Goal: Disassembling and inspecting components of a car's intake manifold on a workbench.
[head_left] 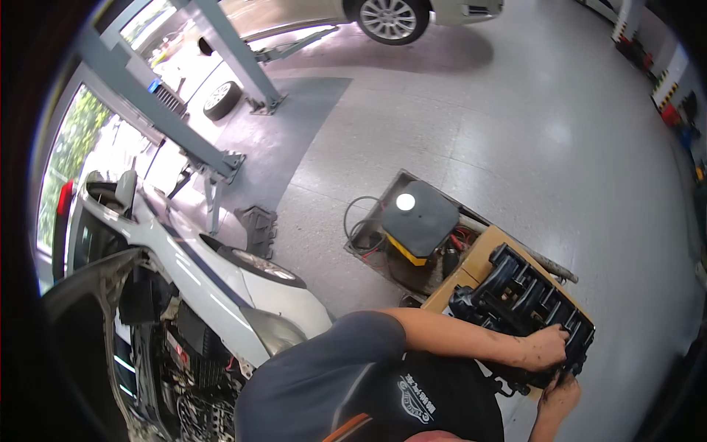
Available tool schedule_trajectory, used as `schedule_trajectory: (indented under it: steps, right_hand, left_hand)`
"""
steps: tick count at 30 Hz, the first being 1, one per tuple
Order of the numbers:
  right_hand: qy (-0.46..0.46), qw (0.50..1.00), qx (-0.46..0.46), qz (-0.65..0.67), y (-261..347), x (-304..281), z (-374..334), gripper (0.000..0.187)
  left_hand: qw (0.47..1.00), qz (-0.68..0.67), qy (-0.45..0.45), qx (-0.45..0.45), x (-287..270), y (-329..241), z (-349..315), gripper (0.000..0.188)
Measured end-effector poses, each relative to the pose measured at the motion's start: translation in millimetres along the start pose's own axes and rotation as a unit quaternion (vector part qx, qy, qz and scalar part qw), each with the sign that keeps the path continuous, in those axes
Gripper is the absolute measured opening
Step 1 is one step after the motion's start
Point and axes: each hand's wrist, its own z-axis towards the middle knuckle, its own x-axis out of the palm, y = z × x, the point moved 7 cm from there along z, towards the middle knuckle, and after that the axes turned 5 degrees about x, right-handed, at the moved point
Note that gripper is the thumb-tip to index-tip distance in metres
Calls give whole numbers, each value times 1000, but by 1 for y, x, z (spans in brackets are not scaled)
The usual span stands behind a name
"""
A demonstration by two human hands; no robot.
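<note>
A black engine intake manifold (523,298) with several curved runners lies on a flattened cardboard sheet (479,258) at the right. My left hand (546,348) is curled closed over its near right end. Close below, my right hand (561,398) pinches at the manifold's near edge with fingers pointing away from me. Whatever small thing either hand may hold is hidden by the fingers. Both hands touch or nearly touch the black part.
Beneath the cardboard is a cart (401,180) carrying a black and yellow box (420,221) and cables. To my left stands a white car (213,287) with its hood raised. Lift posts (166,121), a loose wheel (222,100) and a raised beige car (294,18) are farther off.
</note>
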Motion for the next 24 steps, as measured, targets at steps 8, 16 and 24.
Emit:
schedule_trajectory:
  steps: [8,16,24]
  right_hand:
    - [-3,999,-1,-51,0,4,10,23]
    - [5,998,44,-39,9,-11,8,21]
    - [-10,999,35,29,5,-16,4,17]
  left_hand:
    - [999,1,-44,4,6,8,5,14]
    - [999,-32,20,-1,-3,6,-4,23]
    - [998,-65,19,12,-11,7,0,27]
